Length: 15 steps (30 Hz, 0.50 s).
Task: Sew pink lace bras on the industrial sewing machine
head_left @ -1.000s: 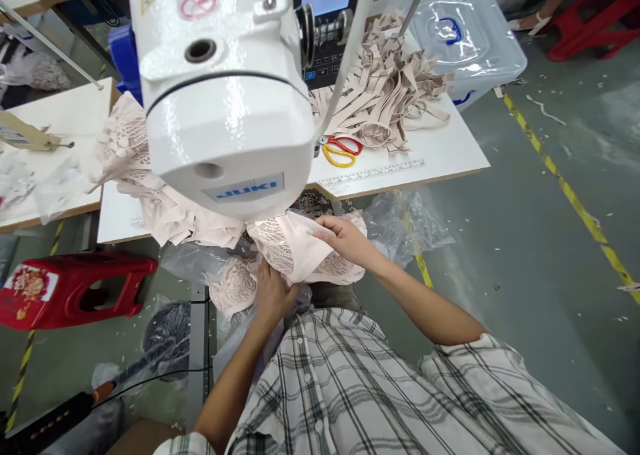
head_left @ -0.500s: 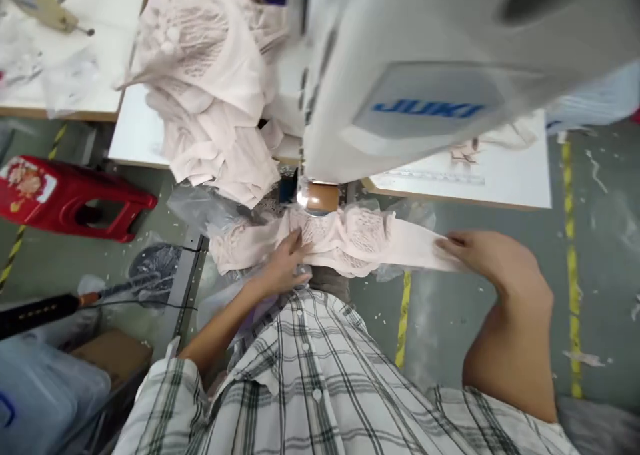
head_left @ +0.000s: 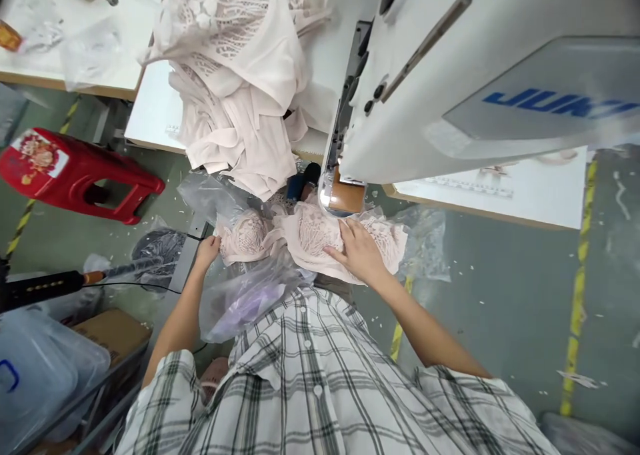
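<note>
Lace bra piece [head_left: 310,238] spread under the sewing machine [head_left: 475,75], just off the table's front edge.

Left hand [head_left: 209,247] pinches the far cup, grip closed on the cloth; right hand [head_left: 357,251] lies flat on the lace, fingers apart. I'd keep it taut and even while feeding. Red stool [head_left: 75,175] at left, pink fabric heap [head_left: 235,88] on the table [head_left: 150,115], clear plastic bag [head_left: 240,295] in the lap, grey floor with yellow tape [head_left: 580,275].

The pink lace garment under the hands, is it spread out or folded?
Spread out: the lace garment lies opened sideways, left hand at one end, right hand flat on it.
</note>
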Each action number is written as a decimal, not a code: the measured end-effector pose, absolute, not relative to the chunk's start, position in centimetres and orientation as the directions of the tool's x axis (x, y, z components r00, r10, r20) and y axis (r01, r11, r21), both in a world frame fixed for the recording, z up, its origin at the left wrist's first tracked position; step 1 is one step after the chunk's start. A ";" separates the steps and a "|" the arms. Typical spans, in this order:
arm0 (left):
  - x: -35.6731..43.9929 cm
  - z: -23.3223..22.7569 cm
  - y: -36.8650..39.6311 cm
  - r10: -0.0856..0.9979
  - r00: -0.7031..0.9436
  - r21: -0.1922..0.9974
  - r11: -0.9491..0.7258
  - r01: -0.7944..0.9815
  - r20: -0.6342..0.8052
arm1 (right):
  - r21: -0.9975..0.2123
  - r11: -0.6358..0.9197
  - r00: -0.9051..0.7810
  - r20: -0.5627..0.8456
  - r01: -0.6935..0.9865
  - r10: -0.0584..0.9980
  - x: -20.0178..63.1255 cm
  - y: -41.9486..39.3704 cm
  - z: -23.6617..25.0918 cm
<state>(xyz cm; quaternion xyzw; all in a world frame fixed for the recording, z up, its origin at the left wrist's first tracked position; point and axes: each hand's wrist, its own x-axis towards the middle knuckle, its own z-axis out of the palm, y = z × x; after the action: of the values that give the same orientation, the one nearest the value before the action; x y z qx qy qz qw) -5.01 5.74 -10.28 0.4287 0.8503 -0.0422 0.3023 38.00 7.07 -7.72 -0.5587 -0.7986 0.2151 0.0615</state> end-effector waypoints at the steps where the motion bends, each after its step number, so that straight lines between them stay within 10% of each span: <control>1: -4.9 -9.8 5.4 0.719 -0.455 0.185 0.619 0.763 -0.526 | -0.431 0.268 -0.363 -0.153 0.862 0.919 38.7 6.6 -7.7; 8: 1.0 -1.3 3.7 0.894 -0.350 0.295 0.427 0.855 -0.279 | -0.637 0.238 -0.315 -0.009 0.733 0.949 37.0 8.0 -1.5; 15: 9.3 7.0 3.9 0.961 0.152 0.749 0.077 0.658 -0.232 | -0.861 0.332 -0.842 -0.182 0.386 0.508 30.0 9.8 1.6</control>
<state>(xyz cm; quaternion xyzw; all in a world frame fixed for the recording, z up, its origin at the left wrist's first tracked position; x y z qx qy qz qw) 9.27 3.89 6.98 0.6511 0.6216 0.1941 0.3898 30.03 9.77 1.61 -0.2747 -0.8139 0.5084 0.0600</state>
